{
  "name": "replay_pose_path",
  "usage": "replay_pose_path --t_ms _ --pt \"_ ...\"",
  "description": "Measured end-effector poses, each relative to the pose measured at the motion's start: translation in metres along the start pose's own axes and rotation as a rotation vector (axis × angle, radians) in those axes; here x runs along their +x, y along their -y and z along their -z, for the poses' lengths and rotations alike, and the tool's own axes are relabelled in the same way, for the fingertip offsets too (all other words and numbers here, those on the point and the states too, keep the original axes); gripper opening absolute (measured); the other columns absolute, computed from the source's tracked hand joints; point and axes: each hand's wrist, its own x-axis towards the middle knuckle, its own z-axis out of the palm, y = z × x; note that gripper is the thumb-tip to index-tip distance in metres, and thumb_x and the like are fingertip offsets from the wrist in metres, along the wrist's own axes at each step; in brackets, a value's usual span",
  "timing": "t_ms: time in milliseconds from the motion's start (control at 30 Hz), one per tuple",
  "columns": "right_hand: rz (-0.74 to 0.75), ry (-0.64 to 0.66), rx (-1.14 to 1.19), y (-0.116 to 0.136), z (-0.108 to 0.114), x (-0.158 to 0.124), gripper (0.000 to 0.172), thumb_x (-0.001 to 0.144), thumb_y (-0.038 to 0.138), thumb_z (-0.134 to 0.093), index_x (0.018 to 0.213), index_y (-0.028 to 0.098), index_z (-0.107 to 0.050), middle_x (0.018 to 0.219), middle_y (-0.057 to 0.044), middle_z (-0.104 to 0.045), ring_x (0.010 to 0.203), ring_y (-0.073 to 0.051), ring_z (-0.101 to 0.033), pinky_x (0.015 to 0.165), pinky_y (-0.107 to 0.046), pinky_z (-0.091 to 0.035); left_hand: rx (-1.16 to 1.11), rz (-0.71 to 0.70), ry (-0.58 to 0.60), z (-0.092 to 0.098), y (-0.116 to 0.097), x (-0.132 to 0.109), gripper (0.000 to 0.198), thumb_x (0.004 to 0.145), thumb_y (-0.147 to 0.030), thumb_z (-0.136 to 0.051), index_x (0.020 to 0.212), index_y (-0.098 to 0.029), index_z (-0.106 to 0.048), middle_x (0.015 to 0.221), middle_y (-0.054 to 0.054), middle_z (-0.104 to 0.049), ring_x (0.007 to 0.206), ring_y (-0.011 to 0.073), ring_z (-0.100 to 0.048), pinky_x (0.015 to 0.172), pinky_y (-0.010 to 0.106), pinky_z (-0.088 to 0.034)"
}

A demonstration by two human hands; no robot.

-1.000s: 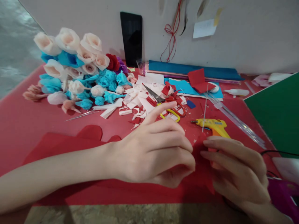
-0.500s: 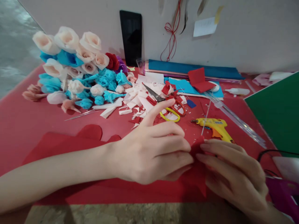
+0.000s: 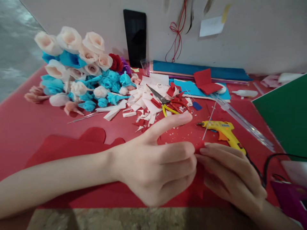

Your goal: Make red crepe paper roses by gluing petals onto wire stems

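My left hand [image 3: 155, 163] reaches in from the left with its thumb stretched out and its other fingers curled against a piece of red crepe paper [image 3: 199, 146]. Those fingertips are hidden behind the knuckles. On the right, the fingers of my right hand [image 3: 230, 172] pinch the same paper, and a thin straight wire [image 3: 209, 119] sticks up from its top. Most of the held paper is covered by the hands. Just beyond them, a yellow glue gun [image 3: 222, 127] lies on its side. Scissors with red and yellow handles [image 3: 163, 99] rest on paper scraps.
Paper flowers [image 3: 72, 68] in cream, blue and pink are heaped at the left. Red crepe sheets [image 3: 59, 148] lie under my left forearm. A black phone [image 3: 135, 38] leans on the wall. Clear-wrapped wires [image 3: 249, 124] and a green board [image 3: 285, 118] are at the right.
My left hand has rolled, its thumb dropping towards the right and its fingers curling more. My right hand has shifted slightly left with the paper and wire.
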Motion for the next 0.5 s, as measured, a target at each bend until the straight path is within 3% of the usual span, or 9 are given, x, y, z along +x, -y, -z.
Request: replay_pose_path --t_ms 100,267,400,500 --pt "0.004 0.013 0.005 -0.001 0.000 0.000 0.024 0.079 0.006 -0.053 0.102 0.010 -0.057 0.109 -0.010 -0.053 0.106 -0.021 -0.050 0.082 -0.032 -0.052 -0.011 0.035 -0.018 -0.001 0.001 0.000 0.021 0.080 -0.011 -0.048 0.069 -0.018 -0.064 0.070 -0.006 -0.064 0.076 0.0086 -0.058 0.114 0.042 -0.015" --pt "0.002 0.023 0.034 -0.004 0.003 -0.001 0.028 0.079 0.006 -0.053 0.106 0.010 -0.057 0.107 -0.009 -0.055 0.107 -0.022 -0.050 0.083 -0.031 -0.052 -0.029 0.252 0.032 0.005 0.004 0.008 0.012 0.076 -0.014 -0.056 0.066 -0.018 -0.059 0.068 -0.007 -0.065 0.072 0.0094 -0.058 0.111 0.041 -0.027" --pt "-0.018 0.039 0.027 -0.005 0.004 -0.003 0.030 0.079 0.010 -0.052 0.108 0.015 -0.057 0.107 -0.007 -0.057 0.106 -0.023 -0.051 0.081 -0.032 -0.054 -0.132 0.234 0.086 0.007 0.006 0.010 0.005 0.075 -0.017 -0.059 0.072 -0.019 -0.062 0.071 -0.006 -0.065 0.075 0.0085 -0.058 0.102 0.030 -0.041" --pt "-0.034 0.023 0.004 -0.004 0.004 -0.003 0.030 0.078 0.011 -0.054 0.108 0.015 -0.057 0.104 -0.006 -0.058 0.102 -0.020 -0.054 0.080 -0.029 -0.054 -0.140 0.151 0.044 0.002 0.006 0.006 0.012 0.080 -0.018 -0.054 0.074 -0.018 -0.064 0.073 -0.006 -0.064 0.077 0.0080 -0.059 0.104 0.031 -0.038"
